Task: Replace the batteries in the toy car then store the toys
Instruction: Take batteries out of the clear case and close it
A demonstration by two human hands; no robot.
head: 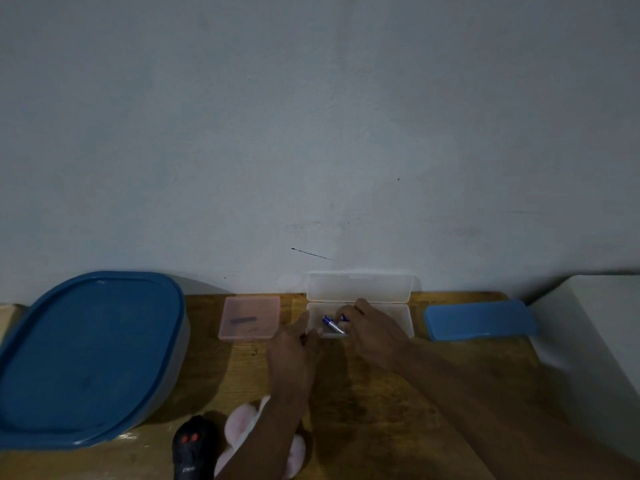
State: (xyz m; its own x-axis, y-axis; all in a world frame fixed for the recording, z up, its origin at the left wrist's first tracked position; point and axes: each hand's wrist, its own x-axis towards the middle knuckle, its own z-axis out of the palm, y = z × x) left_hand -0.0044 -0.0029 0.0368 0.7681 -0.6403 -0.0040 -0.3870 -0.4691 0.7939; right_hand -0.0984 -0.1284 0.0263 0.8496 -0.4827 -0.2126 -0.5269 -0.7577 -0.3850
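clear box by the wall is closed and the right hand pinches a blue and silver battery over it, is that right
Not quite. The clear box is open, not closed: the head view shows its lid raised against the wall. The rest holds: the right hand pinches a blue and silver battery over it.

We look thru one head-worn wide-angle cam, facing fwd w/ only a slight downward tilt. The wall (311, 116) fills everything toward 12 o'clock, and the wooden table (398, 393) gets just the bottom third. Left hand (294, 344) and right hand (370, 330) sit low-centre, close to us, forearms entering from 5-6 o'clock.
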